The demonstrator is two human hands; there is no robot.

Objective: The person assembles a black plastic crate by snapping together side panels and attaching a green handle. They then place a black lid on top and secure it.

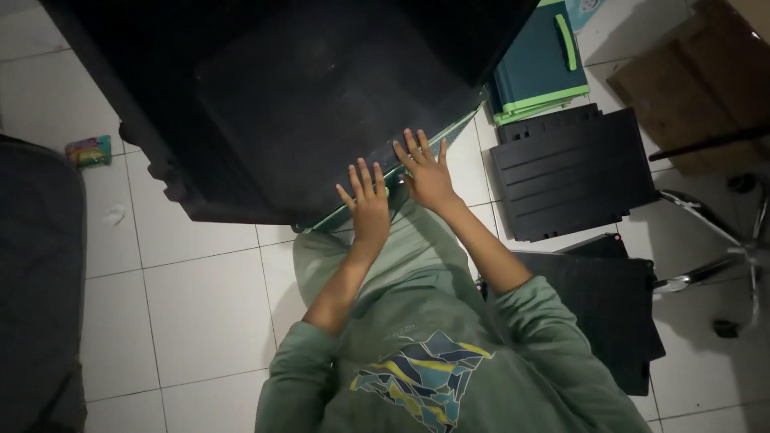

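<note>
White tile floor free on left; both hands, left & right, flat w/ fingers spread on black panel's green-trimmed edge.

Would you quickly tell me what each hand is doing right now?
Left hand: open, fingers spread, flat on the edge of the big black panel.
Right hand: open, fingers spread, flat on the same edge; holding nothing.

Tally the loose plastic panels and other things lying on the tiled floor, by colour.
Black, large panel under both hands, left hand and right hand: 1
Black, ribbed panels on the floor: 2
Teal panels with green trim: 1 stack
Brown cardboard: 1
Small colourful packet: 1
Total: 6
</note>
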